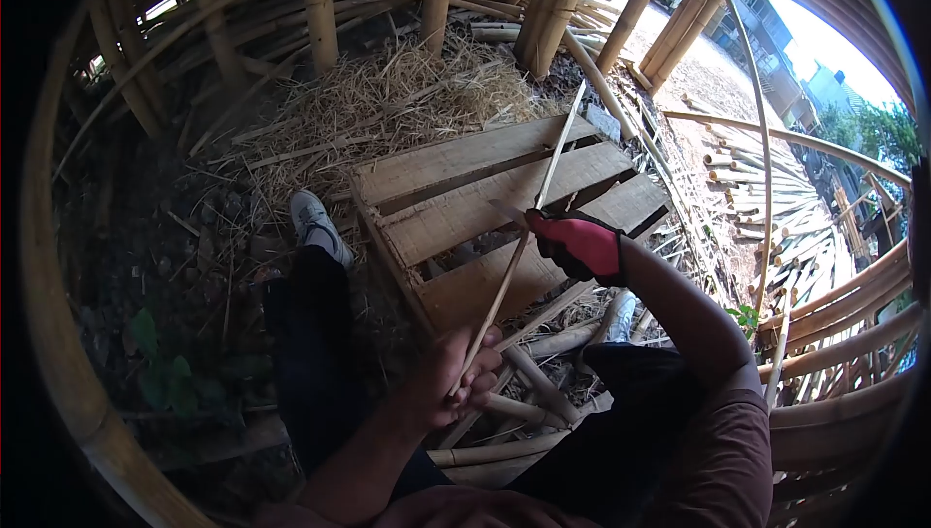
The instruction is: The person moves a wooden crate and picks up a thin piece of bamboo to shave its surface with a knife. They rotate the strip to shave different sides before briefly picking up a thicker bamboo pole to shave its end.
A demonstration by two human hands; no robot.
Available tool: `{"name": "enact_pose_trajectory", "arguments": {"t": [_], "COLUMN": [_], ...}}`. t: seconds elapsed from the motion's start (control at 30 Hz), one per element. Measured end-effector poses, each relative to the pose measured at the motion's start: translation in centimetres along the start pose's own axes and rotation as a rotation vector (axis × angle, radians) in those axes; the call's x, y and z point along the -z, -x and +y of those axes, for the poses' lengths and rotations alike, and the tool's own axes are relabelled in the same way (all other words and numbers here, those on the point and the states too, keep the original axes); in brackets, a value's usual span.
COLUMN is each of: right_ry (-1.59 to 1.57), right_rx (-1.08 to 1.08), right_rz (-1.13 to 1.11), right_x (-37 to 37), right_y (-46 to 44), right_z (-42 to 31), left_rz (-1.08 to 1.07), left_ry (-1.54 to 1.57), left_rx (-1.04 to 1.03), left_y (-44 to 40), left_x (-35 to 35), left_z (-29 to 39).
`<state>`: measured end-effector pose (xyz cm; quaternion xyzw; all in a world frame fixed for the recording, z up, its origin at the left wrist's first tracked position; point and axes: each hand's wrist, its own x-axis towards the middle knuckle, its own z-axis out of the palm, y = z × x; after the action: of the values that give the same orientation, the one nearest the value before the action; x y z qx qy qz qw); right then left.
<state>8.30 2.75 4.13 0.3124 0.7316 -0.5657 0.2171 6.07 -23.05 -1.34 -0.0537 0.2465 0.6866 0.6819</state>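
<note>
A thin bamboo strip runs slantwise over a slatted wooden crate. My bare left hand is closed around the strip's lower end, in front of the crate's near edge. On my right hand is a pink and black glove; its fingers are closed on a knife, whose blade points left and lies close to the middle of the strip. Whether the blade touches the strip I cannot tell. The strip's upper end reaches past the crate's far edge.
Straw and shavings lie behind the crate. Upright bamboo posts stand beyond. Cut bamboo poles are piled at the right. A long curved strip arches on the right. My shoes flank the crate, with bamboo pieces between my legs.
</note>
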Motion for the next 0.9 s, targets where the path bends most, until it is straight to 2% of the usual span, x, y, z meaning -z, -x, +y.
{"name": "enact_pose_trajectory", "arguments": {"t": [0.13,0.2,0.27,0.33,0.47,0.53,0.6,0.7,0.83,0.9], "right_ry": [-0.003,0.12,-0.017,-0.058,0.061,0.079,0.096,0.136,0.03,0.07], "right_rx": [-0.011,0.007,0.013,0.018,-0.021,0.03,-0.015,0.076,0.021,0.001], "right_rz": [0.016,-0.003,0.077,0.057,-0.07,0.076,0.121,0.103,0.04,0.0], "right_x": [-1.9,-1.8,-0.2,0.2,-2.3,0.2,0.4,-3.1,-0.1,-1.3], "right_y": [1.7,1.7,-0.3,-0.8,1.6,-0.6,-0.2,1.9,-0.4,0.6], "right_z": [-0.5,-1.1,-0.3,0.0,-1.6,-0.6,-1.3,-1.7,-0.6,-0.6], "left_rz": [0.023,0.027,0.028,0.033,0.042,0.016,0.06,0.079,0.068,0.037], "left_ry": [-0.02,-0.028,-0.038,-0.057,-0.058,-0.054,-0.082,-0.082,-0.051,-0.044], "left_rx": [0.01,0.011,-0.004,-0.024,-0.013,-0.011,-0.036,-0.017,-0.022,-0.034], "left_y": [0.7,0.8,0.6,0.5,0.2,0.2,0.5,0.8,0.5,0.4], "left_x": [-0.5,-0.5,-0.5,-0.4,0.3,0.1,-0.8,-0.2,-0.3,-0.2], "left_z": [-0.1,0.2,0.1,0.1,0.1,0.1,0.4,0.7,0.6,0.4]}}
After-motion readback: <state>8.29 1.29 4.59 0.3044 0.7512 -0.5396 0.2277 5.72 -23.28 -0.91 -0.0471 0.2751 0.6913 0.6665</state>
